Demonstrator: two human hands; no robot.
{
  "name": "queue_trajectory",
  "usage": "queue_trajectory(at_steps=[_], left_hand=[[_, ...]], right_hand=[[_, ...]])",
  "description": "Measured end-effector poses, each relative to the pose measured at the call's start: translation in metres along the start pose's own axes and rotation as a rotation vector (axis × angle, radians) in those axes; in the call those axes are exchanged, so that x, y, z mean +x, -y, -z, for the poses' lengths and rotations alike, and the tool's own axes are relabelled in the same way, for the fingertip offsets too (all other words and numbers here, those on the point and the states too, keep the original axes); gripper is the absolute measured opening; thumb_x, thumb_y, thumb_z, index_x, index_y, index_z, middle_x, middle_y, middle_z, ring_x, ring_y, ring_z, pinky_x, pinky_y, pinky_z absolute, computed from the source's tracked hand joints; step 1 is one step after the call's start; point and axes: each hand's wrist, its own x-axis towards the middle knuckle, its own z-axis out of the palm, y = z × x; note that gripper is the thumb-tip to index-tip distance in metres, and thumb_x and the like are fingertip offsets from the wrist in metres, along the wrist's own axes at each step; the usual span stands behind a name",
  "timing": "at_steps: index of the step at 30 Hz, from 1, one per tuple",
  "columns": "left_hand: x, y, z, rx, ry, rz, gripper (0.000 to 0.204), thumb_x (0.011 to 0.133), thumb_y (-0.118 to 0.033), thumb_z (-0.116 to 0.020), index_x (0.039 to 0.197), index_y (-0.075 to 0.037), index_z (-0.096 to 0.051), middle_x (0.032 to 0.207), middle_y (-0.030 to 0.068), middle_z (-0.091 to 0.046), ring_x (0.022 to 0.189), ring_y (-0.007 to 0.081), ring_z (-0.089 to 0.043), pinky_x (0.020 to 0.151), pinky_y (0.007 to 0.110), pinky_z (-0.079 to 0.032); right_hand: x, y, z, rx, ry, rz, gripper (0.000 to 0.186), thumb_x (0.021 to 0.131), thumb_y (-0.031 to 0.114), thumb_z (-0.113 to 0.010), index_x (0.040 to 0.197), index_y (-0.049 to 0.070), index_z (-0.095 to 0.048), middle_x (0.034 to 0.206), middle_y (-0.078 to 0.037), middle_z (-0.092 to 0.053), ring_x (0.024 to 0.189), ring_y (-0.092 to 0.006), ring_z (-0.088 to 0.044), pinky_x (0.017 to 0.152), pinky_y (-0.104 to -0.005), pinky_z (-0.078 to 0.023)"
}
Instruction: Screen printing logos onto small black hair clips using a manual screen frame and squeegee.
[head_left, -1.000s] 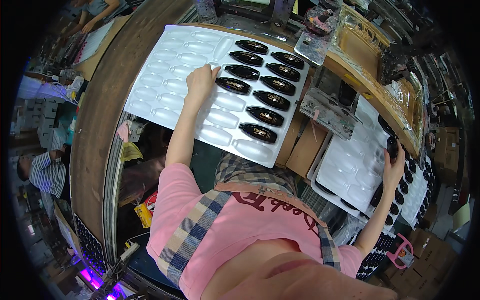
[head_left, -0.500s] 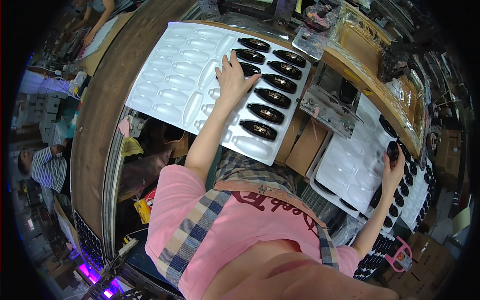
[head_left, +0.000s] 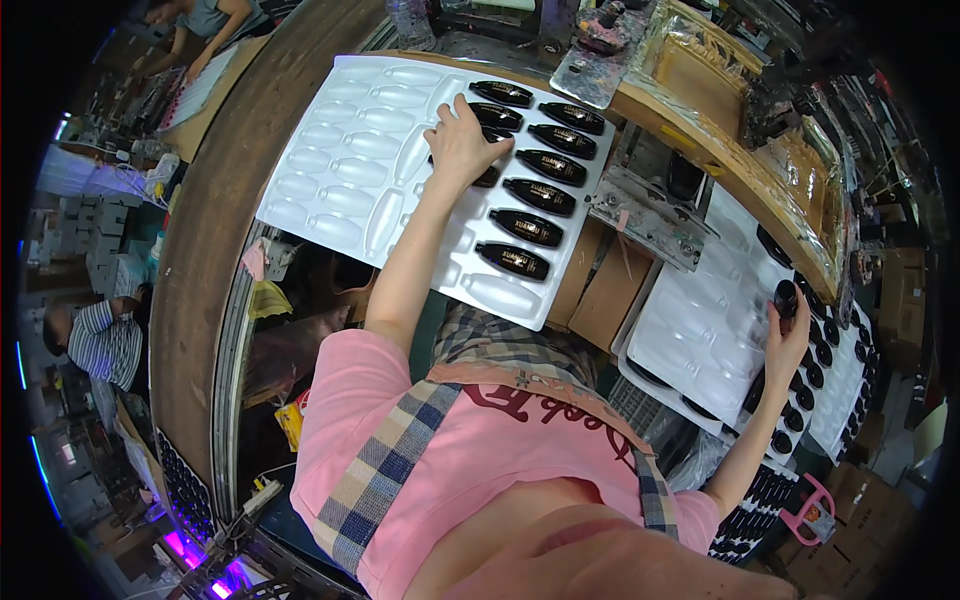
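Note:
My left hand (head_left: 462, 150) is over a white moulded tray (head_left: 335, 95), fingers and thumb spread. Partly hidden beneath it, a glossy black bottle (head_left: 487, 177) lies in the tray's left filled column. Beyond the fingertips is another black bottle (head_left: 495, 117) with gold print, and a column of similar printed bottles (head_left: 540, 196) runs down the right side. Off to the right, my right hand (head_left: 790, 335) has its fingers closed around a dark bottle (head_left: 785, 295), held end-up above a second white tray (head_left: 690, 330).
A wooden-framed printing screen (head_left: 720, 150) and a metal fixture (head_left: 650, 215) stand beyond the trays. More trays of black bottles (head_left: 820, 350) lie at right. Cardboard (head_left: 605, 285) fills the gap between trays. A brown wooden rail (head_left: 215, 220) runs along the left; two people work beyond it.
The whole view has shifted slightly. Part of a black bottle now shows beneath my left palm, where it did not before. My right hand keeps its bottle in nearly the same place.

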Motion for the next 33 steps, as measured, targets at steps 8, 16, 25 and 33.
queue_trajectory(at_steps=[8,16,25,33], left_hand=[[0.030,-0.007,0.003,0.313,0.309,-0.038,0.096,0.054,-0.052,-0.073,0.117,0.009,-0.034,0.112,0.0290,-0.044,0.097,0.0388,-0.052,0.083,0.052,-0.037],[0.052,0.018,0.020,0.191,0.293,-0.055,0.091,0.060,-0.065,-0.061,0.109,0.009,-0.040,0.098,0.0285,-0.054,0.091,0.0379,-0.056,0.076,0.044,-0.045],[0.038,-0.023,0.072,-0.540,-0.122,-0.502,0.026,0.081,-0.022,-0.055,0.095,0.000,-0.055,0.086,0.0175,-0.061,0.082,0.0293,-0.060,0.064,0.034,-0.048],[0.059,-0.131,0.015,-0.417,-0.069,-1.004,0.028,0.074,-0.021,-0.057,0.100,-0.010,-0.056,0.100,0.0108,-0.058,0.093,0.0272,-0.052,0.082,0.035,-0.041]], right_hand=[[0.003,0.003,0.000,0.052,-0.001,-0.029,0.041,0.077,0.011,-0.062,0.114,0.003,-0.048,0.095,-0.007,-0.054,0.062,-0.0104,-0.048,0.057,-0.0205,-0.041],[0.004,0.021,0.007,0.038,0.058,-0.002,0.048,0.071,0.016,-0.067,0.114,0.004,-0.047,0.103,-0.006,-0.050,0.075,-0.0145,-0.046,0.063,-0.0225,-0.039],[0.010,0.023,0.002,0.131,0.102,0.016,0.046,0.075,0.013,-0.065,0.115,0.004,-0.044,0.112,-0.007,-0.050,0.084,-0.0133,-0.051,0.067,-0.0230,-0.042],[0.035,0.066,-0.004,0.230,0.072,0.063,0.038,0.071,0.021,-0.069,0.092,-0.008,-0.054,0.085,-0.013,-0.060,0.076,-0.0189,-0.056,0.071,-0.0288,-0.043]])
